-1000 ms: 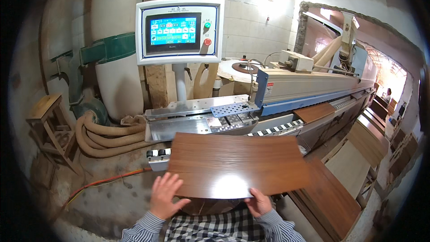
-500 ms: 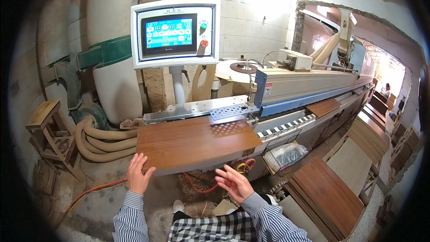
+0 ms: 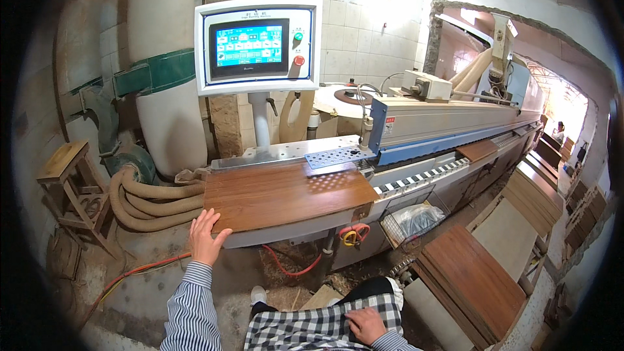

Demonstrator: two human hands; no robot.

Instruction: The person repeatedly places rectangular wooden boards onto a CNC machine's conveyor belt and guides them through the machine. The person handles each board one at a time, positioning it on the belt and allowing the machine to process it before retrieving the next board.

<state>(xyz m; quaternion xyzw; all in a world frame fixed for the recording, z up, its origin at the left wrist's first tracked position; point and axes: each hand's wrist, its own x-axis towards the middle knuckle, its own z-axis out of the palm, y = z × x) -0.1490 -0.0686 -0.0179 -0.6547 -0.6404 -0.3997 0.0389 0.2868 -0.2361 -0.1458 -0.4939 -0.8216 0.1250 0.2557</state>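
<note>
One brown board (image 3: pixel 279 198), likely stiff and slick, best edge-held: left hand (image 3: pixel 207 242) splayed, ungripping, at its eight-o'clock corner, right hand (image 3: pixel 368 325) half-curled over the apron (image 3: pixel 292 330), grip unclear.

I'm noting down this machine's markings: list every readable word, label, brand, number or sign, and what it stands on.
Control panel: heading across its top; I won't copy its wording.
Screen: icons and captions, too small to read.
Green knob and red button: captions too small to read.
Red-and-white sticker on the machine's beige beam: too small to read.
Brown board at the left hand: no text visible.
</note>
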